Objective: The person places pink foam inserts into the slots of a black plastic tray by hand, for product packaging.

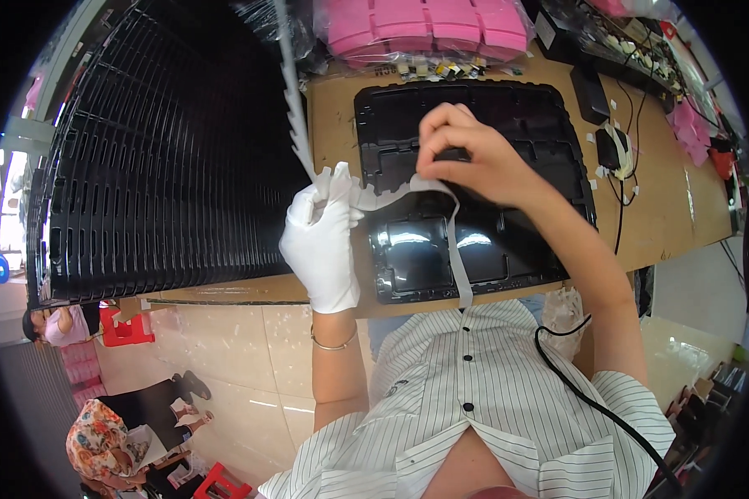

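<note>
My left hand (323, 241), in a white glove, is closed around a pale strip (380, 198) like tape or backing. Part of it with a notched edge rises from that hand past the stacked trays. My bare right hand (466, 158) pinches the same strip a little to the right. From there a loose end hangs down over the table's near edge. Below both hands lies a black plastic tray (520, 220) with moulded compartments. Whether anything else is inside the gloved fist is hidden.
Black slotted trays (175, 166) form a tall stack on the left. Pink foam pieces (424, 29) in clear plastic lie at the back, with small parts before them. Cables and a black box (589, 94) are on the cardboard-covered table (666, 208) at right. Two people are at lower left.
</note>
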{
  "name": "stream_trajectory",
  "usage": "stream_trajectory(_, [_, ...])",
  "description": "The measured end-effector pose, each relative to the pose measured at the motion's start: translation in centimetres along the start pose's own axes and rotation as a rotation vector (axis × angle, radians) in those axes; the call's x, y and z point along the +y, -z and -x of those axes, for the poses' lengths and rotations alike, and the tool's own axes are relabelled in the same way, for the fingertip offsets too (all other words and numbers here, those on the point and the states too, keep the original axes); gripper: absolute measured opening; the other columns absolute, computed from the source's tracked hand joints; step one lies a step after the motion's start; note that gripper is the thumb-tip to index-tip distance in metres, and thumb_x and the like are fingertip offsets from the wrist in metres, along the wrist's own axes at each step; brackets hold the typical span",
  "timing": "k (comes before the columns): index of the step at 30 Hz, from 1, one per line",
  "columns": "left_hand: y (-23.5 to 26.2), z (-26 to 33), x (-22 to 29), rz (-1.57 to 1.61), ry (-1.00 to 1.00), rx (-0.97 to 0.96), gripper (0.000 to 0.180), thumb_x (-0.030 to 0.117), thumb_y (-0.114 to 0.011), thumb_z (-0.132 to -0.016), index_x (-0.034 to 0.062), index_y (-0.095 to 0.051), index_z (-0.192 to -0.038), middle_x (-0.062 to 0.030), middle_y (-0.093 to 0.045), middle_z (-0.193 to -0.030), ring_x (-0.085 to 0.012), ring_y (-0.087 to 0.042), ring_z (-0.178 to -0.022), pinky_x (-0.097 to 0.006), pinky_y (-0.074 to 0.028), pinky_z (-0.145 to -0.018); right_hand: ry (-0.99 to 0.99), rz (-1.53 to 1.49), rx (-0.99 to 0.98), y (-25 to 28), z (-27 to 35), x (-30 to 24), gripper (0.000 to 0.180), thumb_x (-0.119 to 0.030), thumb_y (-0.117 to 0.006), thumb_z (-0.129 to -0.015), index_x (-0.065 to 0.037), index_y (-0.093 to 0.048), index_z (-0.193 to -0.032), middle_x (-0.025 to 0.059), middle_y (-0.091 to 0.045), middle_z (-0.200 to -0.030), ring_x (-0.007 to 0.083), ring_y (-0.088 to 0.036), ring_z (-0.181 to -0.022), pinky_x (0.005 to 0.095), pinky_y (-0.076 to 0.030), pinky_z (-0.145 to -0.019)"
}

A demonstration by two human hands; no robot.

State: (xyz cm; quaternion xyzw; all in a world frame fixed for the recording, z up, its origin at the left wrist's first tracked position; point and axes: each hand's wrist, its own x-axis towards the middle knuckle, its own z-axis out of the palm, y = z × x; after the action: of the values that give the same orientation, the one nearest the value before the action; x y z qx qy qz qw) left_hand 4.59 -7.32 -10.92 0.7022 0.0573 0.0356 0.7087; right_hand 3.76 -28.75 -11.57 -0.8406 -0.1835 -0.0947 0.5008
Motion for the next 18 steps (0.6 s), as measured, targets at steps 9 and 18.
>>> stream_trajectory(9, [1.0, -0.9, -1.0, -0.156, -0.228, 0.05, 0.013, 0.01, -0.07, -0.088, -0.0027, -0.067, -0.092, -0.0032, -0.064, -0.083, -0.006, -0.058, -0.07, -0.019, -0.048, -0.058, -0.252, -0.277, -0.099, 1.2, -5.1, 6.3, 0.009, -0.012, -0.071, -0.081, -0.003, -0.07, -0.082, 0.005, -0.057, -0.103, 0.0151, -0.056, -0.093, 0.0298, -0.044, -0.085])
stream_trajectory(18, [1.0, -0.5, -1.5, -0.356, -0.269, -0.014, 0.016, 0.015, -0.075, -0.083, 0.0017, -0.07, -0.091, -0.0044, -0.066, -0.073, -0.0082, -0.062, -0.064, -0.022, -0.048, -0.059, -0.261, 0.576, 0.069, -2.7, -6.2, 10.8, 0.013, -0.017, -0.076, -0.075, -0.007, -0.069, -0.079, 0.0105, -0.054, -0.097, 0.032, -0.046, -0.101, 0.0372, -0.039, -0.091])
